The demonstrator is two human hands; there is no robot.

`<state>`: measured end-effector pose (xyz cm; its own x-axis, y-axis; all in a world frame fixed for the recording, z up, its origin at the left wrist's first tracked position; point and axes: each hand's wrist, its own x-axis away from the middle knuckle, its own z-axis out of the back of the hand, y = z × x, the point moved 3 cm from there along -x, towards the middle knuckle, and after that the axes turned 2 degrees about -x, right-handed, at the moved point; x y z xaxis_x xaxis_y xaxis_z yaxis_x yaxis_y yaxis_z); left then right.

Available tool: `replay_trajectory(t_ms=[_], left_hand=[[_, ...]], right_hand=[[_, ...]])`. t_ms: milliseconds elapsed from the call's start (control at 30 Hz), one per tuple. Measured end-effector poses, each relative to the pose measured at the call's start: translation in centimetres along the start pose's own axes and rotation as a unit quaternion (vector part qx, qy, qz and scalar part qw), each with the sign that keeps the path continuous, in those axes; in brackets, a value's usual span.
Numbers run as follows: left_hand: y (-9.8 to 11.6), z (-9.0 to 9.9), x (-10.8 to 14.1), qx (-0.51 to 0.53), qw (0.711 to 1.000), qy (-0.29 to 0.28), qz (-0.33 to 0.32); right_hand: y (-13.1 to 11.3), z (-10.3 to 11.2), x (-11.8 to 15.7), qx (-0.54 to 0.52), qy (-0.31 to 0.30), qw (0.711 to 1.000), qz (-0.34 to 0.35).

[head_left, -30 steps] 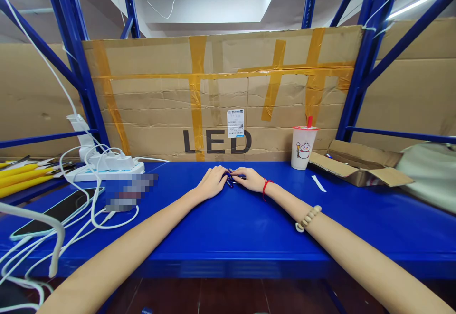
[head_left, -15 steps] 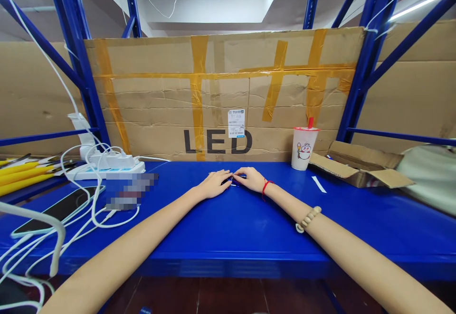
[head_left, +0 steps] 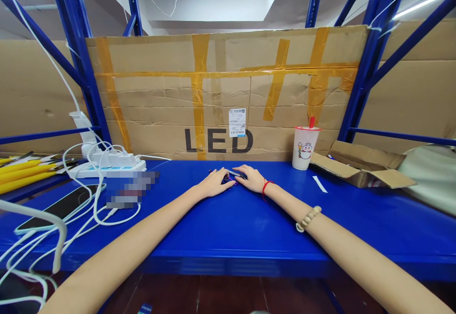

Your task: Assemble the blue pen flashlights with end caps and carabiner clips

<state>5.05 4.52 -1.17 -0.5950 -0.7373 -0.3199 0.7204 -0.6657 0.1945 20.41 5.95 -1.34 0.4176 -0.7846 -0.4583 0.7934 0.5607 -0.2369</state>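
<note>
My left hand [head_left: 213,184] is at the middle of the blue shelf [head_left: 235,228], fingers curled over a cluster of small dark purple pieces [head_left: 228,180]. Most of the cluster is hidden under the fingers, and its kind is too small to make out. Facing it, my right hand [head_left: 251,179] has its thumb and fingers closed around one end of a slim, dark, pen-like object [head_left: 236,174]. The other end of that object points toward my left fingers. A narrow gap separates the two hands. A red string and a beaded bracelet circle my right wrist and forearm.
A white cup [head_left: 305,148] with a red straw stands at the back right, near a paper strip [head_left: 319,184] and an open cardboard box [head_left: 359,166]. On the left lie a phone [head_left: 59,208], cables, a power strip [head_left: 107,167] and yellow-handled tools [head_left: 28,174].
The hands have parted slightly, and more of the slim pen-like object now shows between them. My left fingers have curled more over the dark pieces. The view has shifted a little.
</note>
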Motion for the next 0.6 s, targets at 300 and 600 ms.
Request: replay_trajectory(t_ms=[300, 600], left_hand=[[-2.2, -0.5, -0.1, -0.032, 0.985, -0.001, 0.167], [-5.8, 0.6, 0.8, -0.113, 0.941, 0.053, 0.314]], right_hand=[[-0.4, 1.4, 0.2, -0.007, -0.019, 0.999, -0.049], [0.1, 0.3, 0.1, -0.031, -0.045, 0.998, -0.036]])
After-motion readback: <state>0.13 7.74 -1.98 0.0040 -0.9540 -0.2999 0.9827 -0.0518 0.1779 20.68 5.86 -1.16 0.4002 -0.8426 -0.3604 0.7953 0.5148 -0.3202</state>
